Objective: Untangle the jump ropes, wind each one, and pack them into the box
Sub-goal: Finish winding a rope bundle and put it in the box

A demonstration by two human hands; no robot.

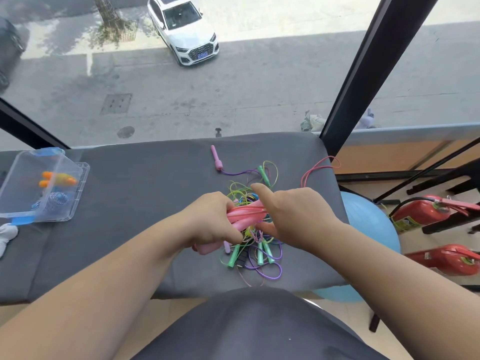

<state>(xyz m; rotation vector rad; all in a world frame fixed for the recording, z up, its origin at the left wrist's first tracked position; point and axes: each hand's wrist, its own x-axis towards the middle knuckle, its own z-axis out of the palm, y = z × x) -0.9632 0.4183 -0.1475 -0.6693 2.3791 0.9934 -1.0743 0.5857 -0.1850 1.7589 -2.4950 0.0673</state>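
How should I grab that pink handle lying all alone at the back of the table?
Pinch the pink handle round its slim shaft, coming from above: it lies flat on the cloth, clear of the tangle, and its cord leaves the thicker near end.

free: bare cloth (145, 198) between box (79, 189) and rope tangle (249, 245) | far edge: window (233, 100)
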